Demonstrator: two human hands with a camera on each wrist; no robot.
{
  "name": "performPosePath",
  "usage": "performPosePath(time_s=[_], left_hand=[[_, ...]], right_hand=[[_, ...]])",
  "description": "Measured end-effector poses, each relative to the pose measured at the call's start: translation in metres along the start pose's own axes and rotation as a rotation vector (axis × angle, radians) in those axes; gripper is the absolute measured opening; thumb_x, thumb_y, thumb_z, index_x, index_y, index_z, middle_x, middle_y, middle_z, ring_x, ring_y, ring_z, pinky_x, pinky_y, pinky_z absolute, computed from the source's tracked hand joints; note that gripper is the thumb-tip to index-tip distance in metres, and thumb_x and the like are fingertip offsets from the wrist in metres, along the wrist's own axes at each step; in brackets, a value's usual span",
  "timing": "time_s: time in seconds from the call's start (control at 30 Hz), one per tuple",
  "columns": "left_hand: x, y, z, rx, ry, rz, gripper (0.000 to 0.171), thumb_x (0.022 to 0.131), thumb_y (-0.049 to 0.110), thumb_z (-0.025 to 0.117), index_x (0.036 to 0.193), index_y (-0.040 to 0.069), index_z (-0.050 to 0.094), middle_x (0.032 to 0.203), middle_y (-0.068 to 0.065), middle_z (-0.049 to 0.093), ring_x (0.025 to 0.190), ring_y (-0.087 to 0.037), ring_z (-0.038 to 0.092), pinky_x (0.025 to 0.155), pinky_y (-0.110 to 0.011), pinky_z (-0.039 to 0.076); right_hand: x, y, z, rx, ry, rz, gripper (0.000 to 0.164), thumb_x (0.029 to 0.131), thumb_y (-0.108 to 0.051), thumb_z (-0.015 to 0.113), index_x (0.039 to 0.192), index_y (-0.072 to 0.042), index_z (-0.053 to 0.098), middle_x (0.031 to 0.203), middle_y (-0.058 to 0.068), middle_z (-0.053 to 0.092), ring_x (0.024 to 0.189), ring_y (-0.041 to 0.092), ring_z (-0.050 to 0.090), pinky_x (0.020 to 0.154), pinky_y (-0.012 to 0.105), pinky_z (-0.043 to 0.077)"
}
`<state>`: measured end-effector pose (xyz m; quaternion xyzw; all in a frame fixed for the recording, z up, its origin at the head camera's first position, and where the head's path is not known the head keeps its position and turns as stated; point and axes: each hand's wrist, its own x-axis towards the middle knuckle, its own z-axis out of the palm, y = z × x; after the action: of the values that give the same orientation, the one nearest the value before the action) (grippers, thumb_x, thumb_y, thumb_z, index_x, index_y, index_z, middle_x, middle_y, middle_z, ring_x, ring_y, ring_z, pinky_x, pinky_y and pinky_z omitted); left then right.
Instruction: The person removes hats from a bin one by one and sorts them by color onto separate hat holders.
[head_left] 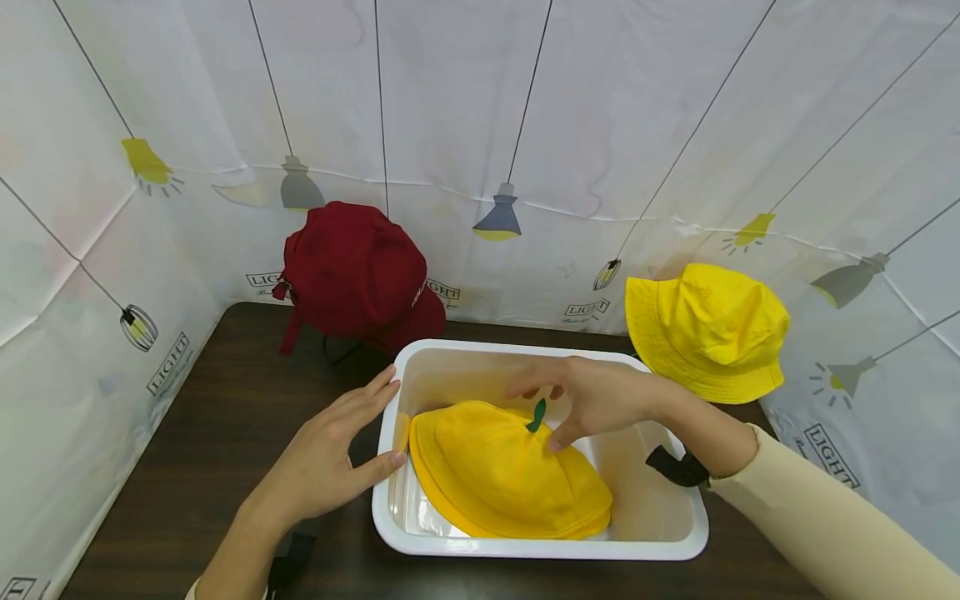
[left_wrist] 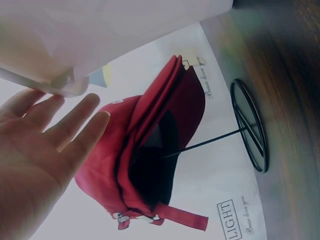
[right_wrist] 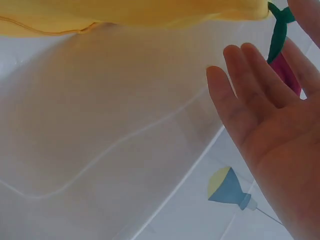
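A yellow brimmed hat [head_left: 502,475] with a green leaf-shaped tab [head_left: 537,415] on its crown lies inside a white plastic bin [head_left: 540,547]. Over the hat, my right hand [head_left: 603,396] reaches into the bin, thumb by the crown and fingers on the far side of the tab. The right wrist view shows this hand [right_wrist: 272,130] with its fingers extended and apart, near the hat [right_wrist: 150,12] without gripping it. My left hand [head_left: 322,454] touches the bin's left rim with fingers and thumb spread; in the left wrist view its fingers [left_wrist: 80,115] look fairly straight.
Behind the bin on the left, a dark red cap [head_left: 352,267] sits on a black wire stand [left_wrist: 250,125]. A yellow bucket hat [head_left: 708,333] is raised at the back right. White printed cloth [head_left: 450,100] walls the dark wooden table [head_left: 202,467] at back and sides.
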<state>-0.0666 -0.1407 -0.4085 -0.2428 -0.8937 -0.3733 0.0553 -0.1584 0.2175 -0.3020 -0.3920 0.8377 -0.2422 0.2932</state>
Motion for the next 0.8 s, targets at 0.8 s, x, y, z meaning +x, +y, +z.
performPosePath(time_s=[0.8], left_hand=[[0.0,0.001,0.0,0.006,-0.005,-0.007,0.079,0.094,0.047,0.075,0.161,0.017,0.045,0.17,0.006,0.031,0.147,-0.028,0.045,0.109,-0.066,0.043]], right_hand=[[0.008,0.006,0.015,-0.04,-0.024,0.008,0.052,0.084,-0.012,0.089,0.133,-0.018,0.072,0.106,-0.013,0.07,0.09,0.009,0.064,0.081,0.029,0.06]])
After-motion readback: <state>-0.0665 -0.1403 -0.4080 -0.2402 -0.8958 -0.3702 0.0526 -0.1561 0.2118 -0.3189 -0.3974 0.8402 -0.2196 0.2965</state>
